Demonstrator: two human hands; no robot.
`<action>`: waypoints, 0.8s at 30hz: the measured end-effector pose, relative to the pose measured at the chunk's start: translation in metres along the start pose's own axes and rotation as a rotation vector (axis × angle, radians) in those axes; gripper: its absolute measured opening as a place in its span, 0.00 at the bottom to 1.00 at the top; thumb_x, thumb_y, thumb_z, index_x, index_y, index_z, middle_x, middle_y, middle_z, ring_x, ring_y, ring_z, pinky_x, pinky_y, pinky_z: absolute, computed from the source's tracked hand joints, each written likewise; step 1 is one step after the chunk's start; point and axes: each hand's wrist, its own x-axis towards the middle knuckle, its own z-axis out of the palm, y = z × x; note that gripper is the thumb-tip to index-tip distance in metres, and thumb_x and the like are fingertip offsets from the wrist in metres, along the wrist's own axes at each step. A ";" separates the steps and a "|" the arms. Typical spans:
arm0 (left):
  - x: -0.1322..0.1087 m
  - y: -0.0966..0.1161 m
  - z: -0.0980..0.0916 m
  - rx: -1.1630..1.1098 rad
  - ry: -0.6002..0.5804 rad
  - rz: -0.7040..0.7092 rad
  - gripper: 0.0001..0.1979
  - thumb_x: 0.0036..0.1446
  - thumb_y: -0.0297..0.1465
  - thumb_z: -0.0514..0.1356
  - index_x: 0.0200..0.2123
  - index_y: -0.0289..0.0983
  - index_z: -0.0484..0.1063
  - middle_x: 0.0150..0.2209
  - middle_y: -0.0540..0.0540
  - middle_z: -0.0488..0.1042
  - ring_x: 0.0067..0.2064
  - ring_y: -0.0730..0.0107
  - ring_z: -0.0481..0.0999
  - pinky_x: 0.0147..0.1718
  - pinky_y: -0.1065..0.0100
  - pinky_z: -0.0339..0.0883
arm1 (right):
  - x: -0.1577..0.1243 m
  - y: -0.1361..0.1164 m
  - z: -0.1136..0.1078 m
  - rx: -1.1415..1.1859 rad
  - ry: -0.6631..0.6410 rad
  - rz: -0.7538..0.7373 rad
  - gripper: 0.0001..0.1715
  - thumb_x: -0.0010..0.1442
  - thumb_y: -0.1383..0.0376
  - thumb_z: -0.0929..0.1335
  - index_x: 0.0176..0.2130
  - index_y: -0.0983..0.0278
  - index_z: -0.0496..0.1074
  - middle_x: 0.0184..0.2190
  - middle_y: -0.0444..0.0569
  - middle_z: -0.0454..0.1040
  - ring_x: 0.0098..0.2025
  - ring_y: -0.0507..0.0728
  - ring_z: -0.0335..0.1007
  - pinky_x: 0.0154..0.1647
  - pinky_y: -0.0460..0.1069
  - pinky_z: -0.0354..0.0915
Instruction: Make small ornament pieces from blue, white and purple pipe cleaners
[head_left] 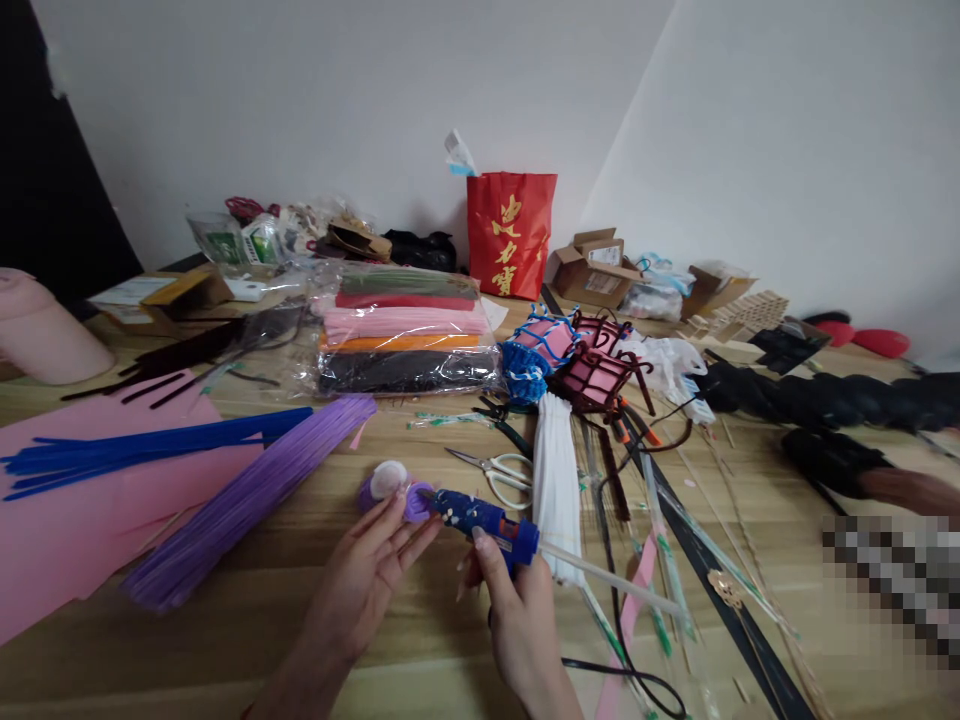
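My right hand [517, 610] is wrapped round a blue hot glue gun [469, 508], with a clear glue stick [611, 575] poking out of its back end. The gun's nozzle points left, at a small purple coiled ring [418, 502] pinched in the fingers of my left hand [375, 555]. Whether the tip touches the ring I cannot tell. Just behind those fingers is a rounded purple piece with a white round top [389, 478]. White-handled scissors [510, 480] lie behind the gun, beside a bundle of white pipe cleaners [556, 480].
Purple pipe cleaners [255, 500] and blue ones [157, 445] lie left, partly over pink sheets [75, 500]. Behind are bagged coloured bundles [405, 325], small lanterns [596, 375] and a red bag [512, 235]. The gun's cord [637, 675] loops in front. Another person's arm [911, 490] reaches in at right.
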 end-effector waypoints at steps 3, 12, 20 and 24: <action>0.000 0.000 0.001 -0.006 0.004 0.009 0.09 0.58 0.20 0.54 0.35 0.31 0.74 0.37 0.41 0.80 0.39 0.65 0.79 0.42 0.63 0.75 | 0.000 0.000 0.000 0.022 0.011 0.006 0.22 0.58 0.51 0.63 0.25 0.65 0.68 0.19 0.45 0.70 0.23 0.52 0.67 0.25 0.44 0.62; -0.002 0.000 0.004 -0.003 0.045 0.017 0.09 0.57 0.19 0.54 0.35 0.31 0.73 0.37 0.41 0.79 0.39 0.64 0.79 0.43 0.60 0.74 | -0.001 0.006 0.000 0.049 0.021 0.023 0.22 0.58 0.50 0.64 0.25 0.66 0.68 0.17 0.44 0.69 0.20 0.51 0.65 0.22 0.44 0.60; -0.002 0.001 0.004 -0.007 0.064 0.024 0.09 0.56 0.19 0.54 0.35 0.32 0.74 0.39 0.41 0.79 0.39 0.64 0.79 0.44 0.59 0.73 | 0.001 0.007 0.000 0.050 0.025 0.039 0.24 0.57 0.49 0.64 0.23 0.66 0.68 0.17 0.46 0.69 0.20 0.52 0.65 0.21 0.45 0.61; -0.001 0.000 0.004 -0.003 0.065 0.037 0.10 0.56 0.19 0.54 0.35 0.32 0.75 0.39 0.42 0.79 0.39 0.64 0.79 0.44 0.60 0.73 | 0.000 0.010 0.001 0.075 0.016 0.060 0.24 0.57 0.49 0.64 0.23 0.66 0.68 0.16 0.46 0.69 0.19 0.52 0.65 0.20 0.45 0.61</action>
